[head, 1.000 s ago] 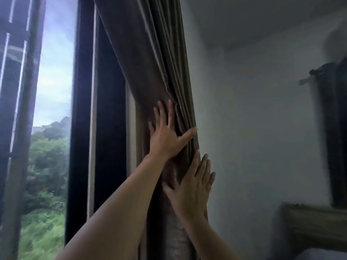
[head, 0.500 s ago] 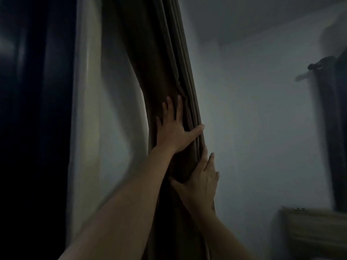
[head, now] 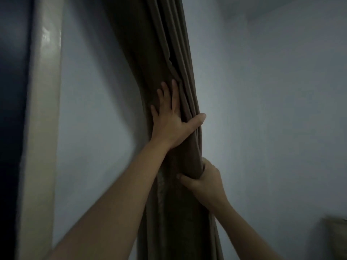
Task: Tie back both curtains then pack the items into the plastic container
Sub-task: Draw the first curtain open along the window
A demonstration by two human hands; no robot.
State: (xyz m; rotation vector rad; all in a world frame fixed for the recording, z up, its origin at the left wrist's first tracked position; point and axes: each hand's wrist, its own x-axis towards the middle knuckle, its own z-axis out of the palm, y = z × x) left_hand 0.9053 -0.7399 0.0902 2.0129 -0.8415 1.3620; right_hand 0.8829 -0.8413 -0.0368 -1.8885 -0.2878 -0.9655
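Fabric is hanging in deep lengthwise folds: the curtain [head: 161,44] is a dull brown cloth, looking dark in the dim light, gathered from a broad spread at the top into a narrow bundle at mid-height. It is hanging against the pale wall [head: 272,109], in the middle of the view, to the right of a cream upright frame [head: 43,109]. Its long axis is running top to bottom, leaning slightly rightward down to the gathered point and dropping nearly straight below that. The pleats are all running the same way, converging where the hands are meeting the cloth.

The left hand [head: 169,126] is lying flat on the front of the bundle, fingers pointing straight up along the folds and thumb stretching sideways across to the curtain's right edge, so its grip is wide, pressing rather than closing. Just below, the right hand [head: 206,181] is wrapping the gathered cloth from the right side, thumb crossing the front and the other fingers curling out of sight behind. Its grip is narrow and is holding the curtain.
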